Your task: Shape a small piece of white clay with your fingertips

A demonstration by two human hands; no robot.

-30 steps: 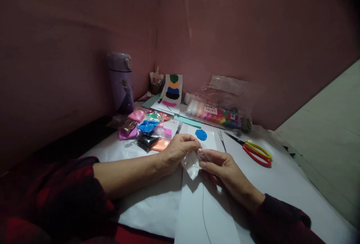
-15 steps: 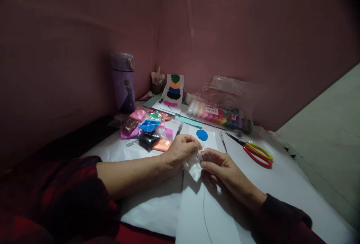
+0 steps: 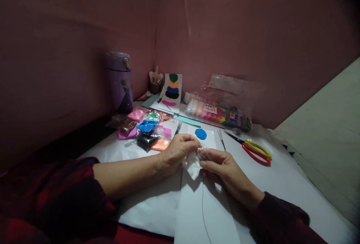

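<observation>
Two hands pinch one packet [image 3: 193,167], a crinkled, clear plastic pouch with a white lump inside: the left hand [image 3: 181,151] grips its top edge, the right hand [image 3: 222,163] its side. It is held above a smooth white paper [image 3: 206,214] marked with a thin curved line, just nearer than a rough-textured blue disc [image 3: 200,134]. Glossy, pillowy pouches [image 3: 148,126] in pink, blue, black and orange lie heaped to the left; scissors [image 3: 254,153] with slim blades and looped red and yellow handles, to the right. The lilac flask [image 3: 122,86] bears a gowned figure. The bag [image 3: 222,116] behind has a white label [image 3: 210,108], its characters too blurred to read.
</observation>
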